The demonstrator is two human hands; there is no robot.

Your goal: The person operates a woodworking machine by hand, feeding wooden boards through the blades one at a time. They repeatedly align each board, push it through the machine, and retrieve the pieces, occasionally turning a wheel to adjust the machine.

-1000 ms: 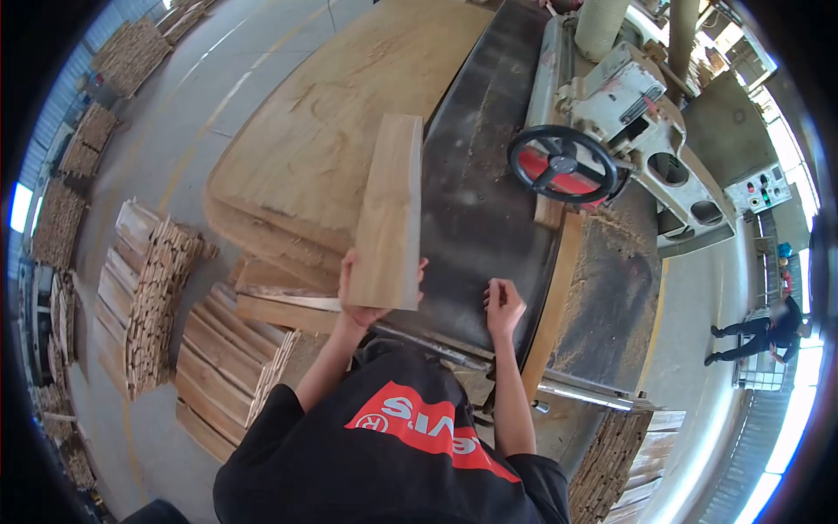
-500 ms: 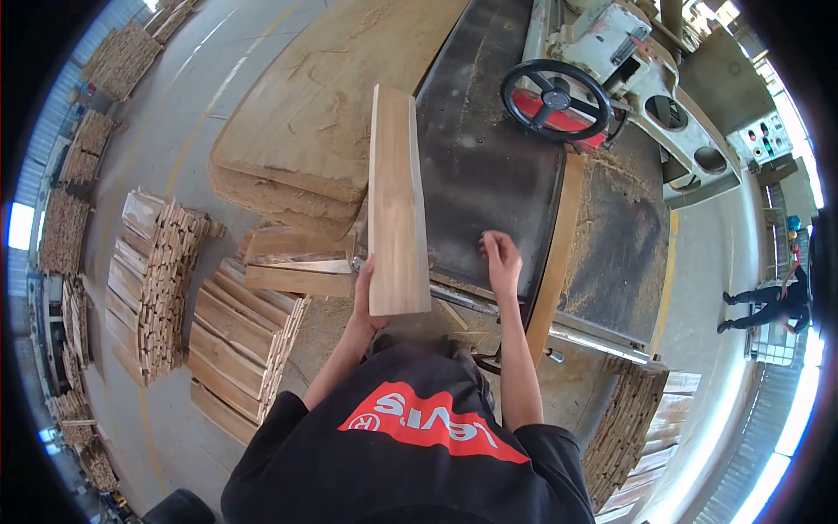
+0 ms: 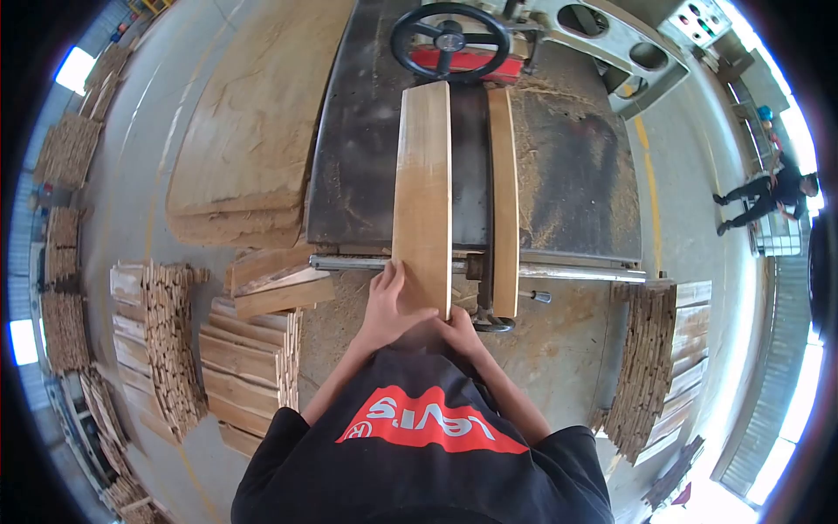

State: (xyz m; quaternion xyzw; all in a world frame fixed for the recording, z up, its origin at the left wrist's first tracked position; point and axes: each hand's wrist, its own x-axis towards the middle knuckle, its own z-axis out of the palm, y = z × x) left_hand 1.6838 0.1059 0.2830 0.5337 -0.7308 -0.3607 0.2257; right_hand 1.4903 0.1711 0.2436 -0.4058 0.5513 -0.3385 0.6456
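Observation:
A long wooden board (image 3: 423,192) lies lengthwise over the dark machine table (image 3: 358,166), its near end sticking out toward my body. At that end my left hand (image 3: 390,306) grips the left edge, fingers along the side and thumb across the corner. My right hand (image 3: 458,334) holds the near right corner, with part of its fingers hidden under the wood. Just right of the board runs a narrow wooden fence strip (image 3: 504,201). Beyond the far end is a black handwheel (image 3: 449,41) on the saw-like machine.
Left of the table is a large dusty wooden sheet stack (image 3: 253,131). Board piles stand on the floor at left (image 3: 249,375) and right (image 3: 646,367). A metal rail (image 3: 576,272) crosses the table's front edge. Another person (image 3: 772,196) stands at far right.
The board has swung over to the right onto the dark table, beside the fence strip. My right hand, free before, now holds its near corner. My view has turned right.

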